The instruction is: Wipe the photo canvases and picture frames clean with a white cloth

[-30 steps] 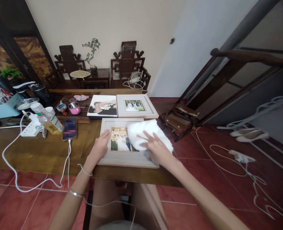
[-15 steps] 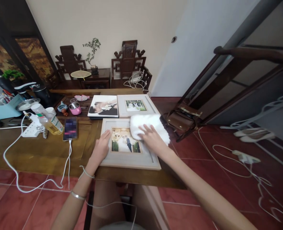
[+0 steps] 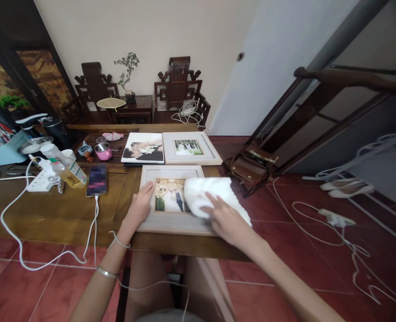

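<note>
A framed wedding photo in a pale wooden picture frame lies flat near the table's front edge. My left hand rests on the frame's left border, fingers stretched out along it; the thumb is hidden. A fluffy white cloth covers the frame's right part and hangs past its right edge. Bent fingers of my right hand press into this cloth and hold it against the frame, with the index finger pointing forward.
Behind lie another framed photo and a photo album. To the left are a phone on a charging cable, a bottle of yellow liquid, a power strip and a pink cup. A brown bag sits on the right.
My right hand and the white cloth have slid toward me and to the right, uncovering the frame's upper right part. My left hand stays on the left border.
</note>
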Motion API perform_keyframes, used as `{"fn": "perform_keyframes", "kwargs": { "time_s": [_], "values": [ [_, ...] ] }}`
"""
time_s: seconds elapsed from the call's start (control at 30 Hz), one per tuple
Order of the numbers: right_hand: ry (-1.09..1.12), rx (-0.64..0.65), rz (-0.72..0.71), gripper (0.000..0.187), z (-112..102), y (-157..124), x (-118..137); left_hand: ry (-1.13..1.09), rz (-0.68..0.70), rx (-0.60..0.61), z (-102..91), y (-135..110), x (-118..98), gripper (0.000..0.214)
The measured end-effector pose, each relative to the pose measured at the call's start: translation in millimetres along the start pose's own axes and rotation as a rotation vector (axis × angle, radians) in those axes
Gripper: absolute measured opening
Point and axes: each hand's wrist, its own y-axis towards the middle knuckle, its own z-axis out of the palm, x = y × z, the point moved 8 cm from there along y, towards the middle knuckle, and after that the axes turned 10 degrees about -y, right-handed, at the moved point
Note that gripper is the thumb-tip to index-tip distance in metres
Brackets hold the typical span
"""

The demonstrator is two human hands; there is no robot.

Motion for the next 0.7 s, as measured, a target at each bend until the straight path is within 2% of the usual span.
{"fn": "perform_keyframes", "kwargs": {
  "time_s": [0.1, 0.17, 0.27, 0.37, 0.47, 0.57, 0.7],
  "values": [
    [-0.059, -0.078, 0.128, 0.054, -5.3, 47.8, -28.5, -0.009, -0.04, 0.026, 0.8, 1.0, 1.5, 0.065],
    [-0.092, -0.133, 0.117, 0.051, -14.2, 81.1, -27.7, -0.013, -0.054, 0.033, 1.9, 1.2, 3.6, 0.064],
    [-0.082, -0.212, -0.078, 0.048, -27.4, 123.6, 11.0, -0.017, -0.05, 0.02, 1.8, 1.5, 5.2, 0.064],
    [-0.037, -0.203, -0.288, 0.045, -26.0, 148.8, 60.6, -0.02, -0.015, 0.011, -0.2, 2.0, 1.3, 0.063],
    [-0.016, -0.139, -0.294, 0.043, -14.0, 158.8, 77.2, -0.011, 0.011, 0.018, -1.9, 1.9, -4.3, 0.061],
    [-0.013, -0.098, -0.214, 0.04, -5.9, 153.6, 57.7, -0.001, -0.008, 0.018, -2.2, 0.6, -5.5, 0.062],
    [-0.02, -0.01, -0.1, 0.044, -1.4, 132.1, 1.1, -0.005, -0.058, 0.025, 0.4, -1.5, -1.0, 0.063]
  ]
}}
